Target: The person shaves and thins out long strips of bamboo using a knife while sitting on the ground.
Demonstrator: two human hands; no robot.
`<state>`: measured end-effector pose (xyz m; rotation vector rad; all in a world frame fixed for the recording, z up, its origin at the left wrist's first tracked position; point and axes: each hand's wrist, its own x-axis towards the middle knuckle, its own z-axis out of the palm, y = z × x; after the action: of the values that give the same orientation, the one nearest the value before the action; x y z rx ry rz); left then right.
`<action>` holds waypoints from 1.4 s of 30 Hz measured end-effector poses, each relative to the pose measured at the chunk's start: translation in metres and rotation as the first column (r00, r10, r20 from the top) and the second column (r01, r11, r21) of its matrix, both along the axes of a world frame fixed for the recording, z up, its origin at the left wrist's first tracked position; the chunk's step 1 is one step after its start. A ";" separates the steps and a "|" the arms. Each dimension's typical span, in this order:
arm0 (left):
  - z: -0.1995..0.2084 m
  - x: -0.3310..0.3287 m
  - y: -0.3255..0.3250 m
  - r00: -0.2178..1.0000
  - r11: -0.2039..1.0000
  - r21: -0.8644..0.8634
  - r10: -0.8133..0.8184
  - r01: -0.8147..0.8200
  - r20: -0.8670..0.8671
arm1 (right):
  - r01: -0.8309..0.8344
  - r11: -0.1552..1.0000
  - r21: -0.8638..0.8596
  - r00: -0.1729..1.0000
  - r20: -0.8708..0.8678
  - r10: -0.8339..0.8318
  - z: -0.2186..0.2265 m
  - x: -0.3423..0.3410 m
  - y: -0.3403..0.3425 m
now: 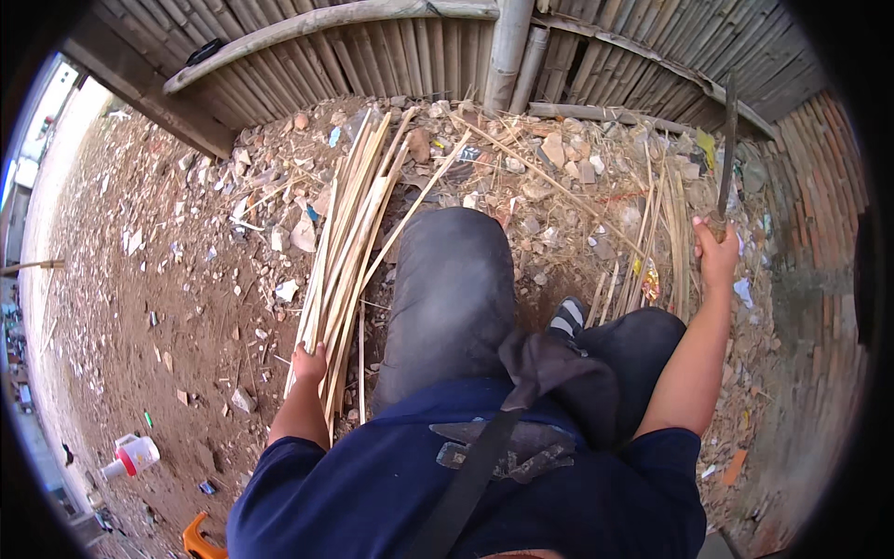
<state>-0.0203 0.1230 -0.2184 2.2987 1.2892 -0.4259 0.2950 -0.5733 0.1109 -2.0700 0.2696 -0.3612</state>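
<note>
A bundle of long, pale bamboo strips point(349, 224) lies on the dirt to the left of my bent knee, fanning out a little toward the far end. My left hand point(309, 363) is closed at the bundle's near left edge, with its fingers around the strips; how many it grips is hidden. Out to the right, my right hand point(717, 250) is wrapped round the handle of a long knife point(728, 140). The dark blade points up and away from me, toward the bamboo wall. Most of the handle is covered by my fingers.
More thin strips point(656, 233) lie on the right, inside my right arm. A bamboo wall point(400, 61) closes off the far side, and a brick wall point(824, 186) the right. Rubble point(303, 233) litters the ground. A white-and-red plastic container point(138, 454) and an orange object point(200, 538) lie lower left.
</note>
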 end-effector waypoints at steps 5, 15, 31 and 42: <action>-0.017 0.026 0.002 0.995 0.995 -0.037 -0.089 0.088 -0.034 | 0.085 0.990 -0.116 0.984 -0.148 -0.102 -0.021 -0.016 -0.033; 0.007 0.059 -0.044 0.984 0.985 0.169 -0.017 0.047 -0.175 | 0.185 0.981 -0.052 0.825 -0.535 -0.184 -0.058 -0.031 -0.035; 0.030 0.016 -0.019 0.982 0.965 0.254 -0.014 0.063 -0.190 | -0.125 0.893 -0.433 0.717 -0.662 -0.220 -0.175 -0.076 -0.114; 0.035 0.015 -0.016 0.968 0.925 -0.290 -0.252 0.246 0.019 | -0.252 0.851 -0.460 0.722 -0.676 -0.151 -0.205 -0.038 -0.142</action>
<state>-0.0057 0.1073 -0.1831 2.2130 0.8738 -0.6762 0.2573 -0.7154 -0.0941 -2.6965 0.6146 0.4809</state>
